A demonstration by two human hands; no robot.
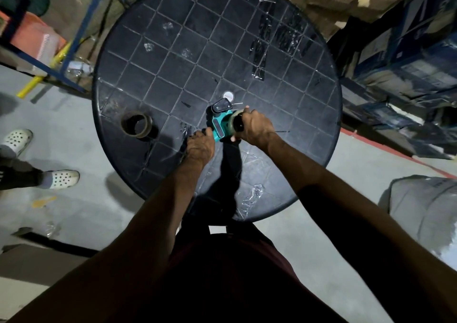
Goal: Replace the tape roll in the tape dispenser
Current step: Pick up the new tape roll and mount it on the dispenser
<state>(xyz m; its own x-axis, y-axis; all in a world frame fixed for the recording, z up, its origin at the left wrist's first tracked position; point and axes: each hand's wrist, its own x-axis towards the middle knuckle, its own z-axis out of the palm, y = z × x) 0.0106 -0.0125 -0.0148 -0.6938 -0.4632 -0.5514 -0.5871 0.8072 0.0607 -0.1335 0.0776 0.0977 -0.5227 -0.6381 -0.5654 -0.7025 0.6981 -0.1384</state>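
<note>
The round black table carries the work near its centre, and its gridded top is littered with crumpled clear tape scraps. Risk: a loose scrap, or a free end of new tape, can stick to the surface or to itself while the roll is being seated, which would foul the feed path.

The teal tape dispenser is held just above the table, close to its middle. Its black front guard points away from the person. Risk: the cutter sits at that end, though the blade itself cannot be made out, and a slip of either hand toward it could cut a finger.

The right hand is curled around the tape roll mounted at the dispenser's side, gripping its rim. Whether the roll is going on or coming off the hub cannot be told. Risk: a skewed push can jam the core on the hub.

The left hand is closed on the dispenser's near end, at the handle, steadying it. Risk: a loose hold lets the body twist.

A brown cardboard-cored roll stands well apart to the left, untouched.
</note>
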